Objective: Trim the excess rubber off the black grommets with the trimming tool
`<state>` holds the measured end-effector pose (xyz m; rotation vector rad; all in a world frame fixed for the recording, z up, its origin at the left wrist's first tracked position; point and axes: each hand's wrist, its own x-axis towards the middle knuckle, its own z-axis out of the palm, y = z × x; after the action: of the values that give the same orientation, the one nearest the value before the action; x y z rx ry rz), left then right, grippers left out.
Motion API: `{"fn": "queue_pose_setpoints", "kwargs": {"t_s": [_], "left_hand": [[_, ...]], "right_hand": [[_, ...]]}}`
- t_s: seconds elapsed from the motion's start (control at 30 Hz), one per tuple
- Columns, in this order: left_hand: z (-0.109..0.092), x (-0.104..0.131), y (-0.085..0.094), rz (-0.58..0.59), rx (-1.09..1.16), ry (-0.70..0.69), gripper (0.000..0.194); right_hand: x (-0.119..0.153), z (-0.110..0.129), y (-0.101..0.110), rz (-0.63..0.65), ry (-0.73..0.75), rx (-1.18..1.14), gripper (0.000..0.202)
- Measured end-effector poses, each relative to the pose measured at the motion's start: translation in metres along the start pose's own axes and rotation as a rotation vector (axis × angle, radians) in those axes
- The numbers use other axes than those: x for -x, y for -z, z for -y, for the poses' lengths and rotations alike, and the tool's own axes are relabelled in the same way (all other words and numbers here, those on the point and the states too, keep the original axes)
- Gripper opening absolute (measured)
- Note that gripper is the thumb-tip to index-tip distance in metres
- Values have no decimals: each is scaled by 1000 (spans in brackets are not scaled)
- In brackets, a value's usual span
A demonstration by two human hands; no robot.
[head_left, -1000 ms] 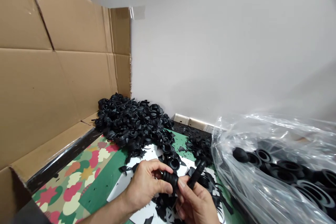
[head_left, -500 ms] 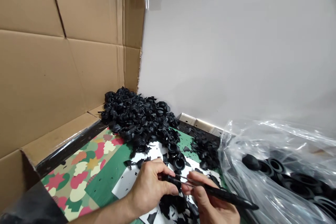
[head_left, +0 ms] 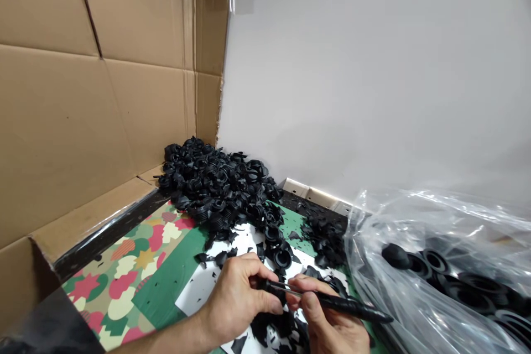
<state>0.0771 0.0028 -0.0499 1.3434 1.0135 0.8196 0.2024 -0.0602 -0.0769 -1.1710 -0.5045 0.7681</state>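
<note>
Between the thumb and fingers of my left hand (head_left: 238, 293), a small black rubber part (head_left: 265, 286) is pinched, mostly covered by the fingertips. My right hand (head_left: 332, 312) grips a slim black-handled tool (head_left: 352, 307) like a pen. Its thin metal end (head_left: 284, 286) points left and meets the rubber part; whether it is a blade or tweezers I cannot tell. Below both hands lie black rubber scraps (head_left: 265, 323) on a white sheet (head_left: 194, 290). Just beyond the fingers sits a black rubber ring (head_left: 282, 257).
A large heap of black rubber pieces (head_left: 219, 182) rises at the back, with a smaller scrap pile (head_left: 327, 238) to its right. A clear plastic bag (head_left: 373, 232) holds several black rubber rings (head_left: 473, 293). Cardboard (head_left: 124, 99) walls the left; patterned paper (head_left: 124, 276) covers the table.
My right hand has shifted slightly left with the tool, whose metal end now reaches further into the rubber part. My left hand keeps its pinch almost unmoved.
</note>
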Motion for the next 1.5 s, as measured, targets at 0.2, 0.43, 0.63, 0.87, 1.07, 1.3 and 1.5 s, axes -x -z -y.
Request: {"fn": "queue_pose_setpoints", "kwargs": {"t_s": [0.2, 0.43, 0.63, 0.87, 1.07, 1.3, 1.5], "left_hand": [[1, -1, 0, 4, 2, -22, 25], [-1, -2, 1, 3, 19, 8, 25], [1, 5, -1, 59, 23, -11, 19], [6, 7, -1, 50, -67, -116, 24], [5, 3, 0, 11, -47, -97, 30], [8, 1, -1, -18, -56, -87, 30], [3, 2, 0, 1, -76, -123, 28]], "right_hand": [[1, 0, -1, 27, 89, 7, 24], [2, 8, -3, 187, 267, 47, 17], [7, 13, -9, 165, 415, 107, 17], [-20, 25, 19, -147, 426, 496, 28], [-21, 11, 19, -35, 171, 377, 41], [-14, 14, 17, 149, 113, 151, 38], [-3, 2, 2, 178, -70, 224, 37]]}}
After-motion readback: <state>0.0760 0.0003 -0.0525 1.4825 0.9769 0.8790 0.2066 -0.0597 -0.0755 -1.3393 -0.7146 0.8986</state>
